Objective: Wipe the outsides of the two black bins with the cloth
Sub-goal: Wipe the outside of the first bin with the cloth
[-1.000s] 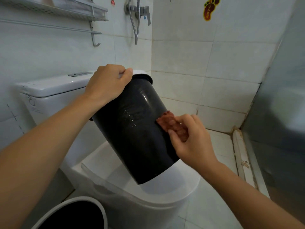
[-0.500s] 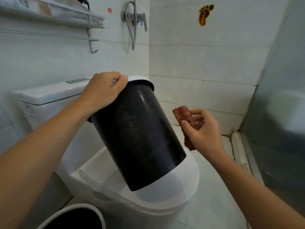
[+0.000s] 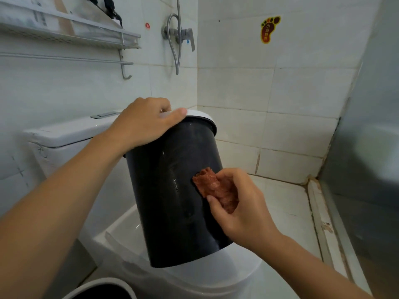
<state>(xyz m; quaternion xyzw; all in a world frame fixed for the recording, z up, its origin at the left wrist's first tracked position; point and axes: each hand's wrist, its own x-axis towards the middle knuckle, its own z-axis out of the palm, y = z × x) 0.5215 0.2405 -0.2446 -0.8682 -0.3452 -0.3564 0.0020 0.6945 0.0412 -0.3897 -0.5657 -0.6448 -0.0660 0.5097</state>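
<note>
A black bin (image 3: 172, 190) with a white rim stands tilted on the closed toilet lid (image 3: 216, 275). My left hand (image 3: 144, 121) grips its rim at the top left. My right hand (image 3: 241, 210) holds a crumpled reddish-brown cloth (image 3: 213, 188) and presses it against the bin's right side, about halfway down. The bin's wall glistens with wet streaks. A second black bin (image 3: 101, 290) with a white rim shows only its top at the bottom left edge.
The white toilet tank (image 3: 64, 134) sits behind the bin on the left. A wire shelf (image 3: 71, 37) and towel bar hang on the left wall, a shower valve (image 3: 181, 37) above. Tiled floor (image 3: 287, 208) and a glass partition (image 3: 367, 147) lie to the right.
My right hand, which had lifted the cloth off the bin half a second ago, has come back down and left onto the bin's side. The bin stands a little more upright.
</note>
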